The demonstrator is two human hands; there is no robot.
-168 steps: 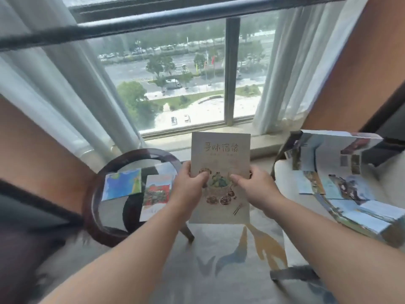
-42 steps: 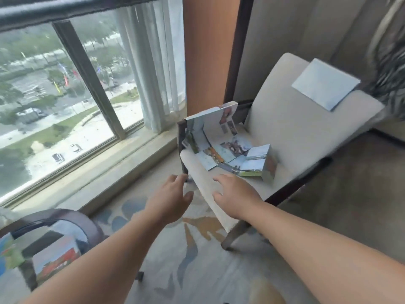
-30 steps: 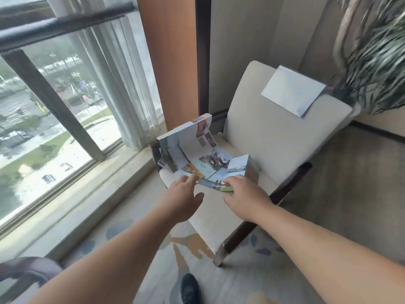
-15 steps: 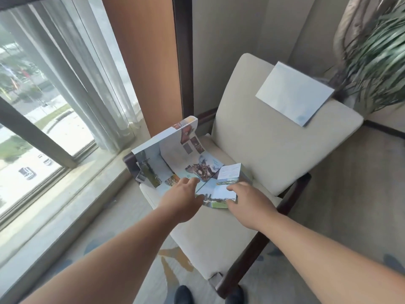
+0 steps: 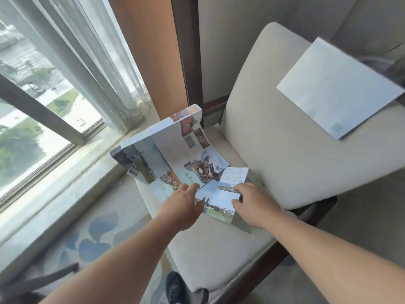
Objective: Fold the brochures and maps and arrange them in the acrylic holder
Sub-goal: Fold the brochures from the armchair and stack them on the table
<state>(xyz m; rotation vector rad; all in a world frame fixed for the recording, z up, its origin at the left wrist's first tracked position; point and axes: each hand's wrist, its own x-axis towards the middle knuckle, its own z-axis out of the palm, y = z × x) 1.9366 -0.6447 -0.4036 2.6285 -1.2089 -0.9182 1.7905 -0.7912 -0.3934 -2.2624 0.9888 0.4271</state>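
Note:
A large unfolded map (image 5: 175,154) with photos and pale blue panels lies half open on the seat of a cream armchair (image 5: 274,150), its far panel standing up against the armrest. My left hand (image 5: 183,206) rests on the map's near edge, fingers bent over the paper. My right hand (image 5: 254,205) grips the folded near-right corner panel between thumb and fingers. A pale blue folded brochure (image 5: 337,91) lies on top of the chair's backrest. No acrylic holder is in view.
A window with sheer curtains (image 5: 83,62) fills the left side, with a stone sill (image 5: 65,183) below it. Patterned carpet (image 5: 98,233) covers the floor. A dark shoe (image 5: 175,288) shows at the bottom edge. An orange wall panel (image 5: 149,51) stands behind the chair.
Earlier both hands held a beige brochure by the round table. The view then swung right to the armchair, and both hands reached out and came down on the open map's near edge.

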